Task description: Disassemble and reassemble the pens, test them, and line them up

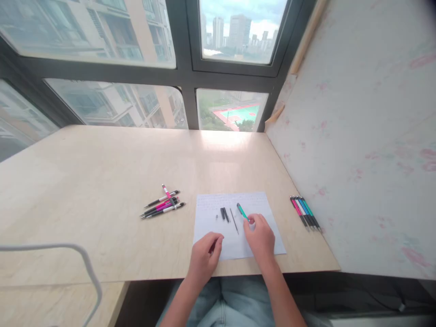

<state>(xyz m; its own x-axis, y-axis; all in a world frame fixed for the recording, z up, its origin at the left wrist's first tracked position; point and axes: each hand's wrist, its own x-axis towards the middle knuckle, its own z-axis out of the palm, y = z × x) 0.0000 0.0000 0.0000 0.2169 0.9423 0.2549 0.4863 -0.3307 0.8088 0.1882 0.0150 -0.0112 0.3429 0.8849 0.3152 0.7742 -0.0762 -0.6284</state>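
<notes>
My right hand (260, 237) pinches the lower end of a green pen barrel (242, 211) with a dark clip, over the right part of a written sheet of paper (211, 202). My left hand (206, 254) rests at the sheet's lower left edge, fingers curled in; whether anything is inside them is hidden. Between the hands lie a thin pen refill (234, 221), a short black pen part (222, 213), a slimmer black piece (226, 215) beside it, and a tiny dark piece (217, 216).
Several pens (163, 206) lie in a loose, crossed pile left of the paper. More pens (304, 212) are lined up side by side near the right wall (368, 150). A grey cable-like tube (68, 246) curves over the lower left. Windows stand behind the wooden table (112, 168).
</notes>
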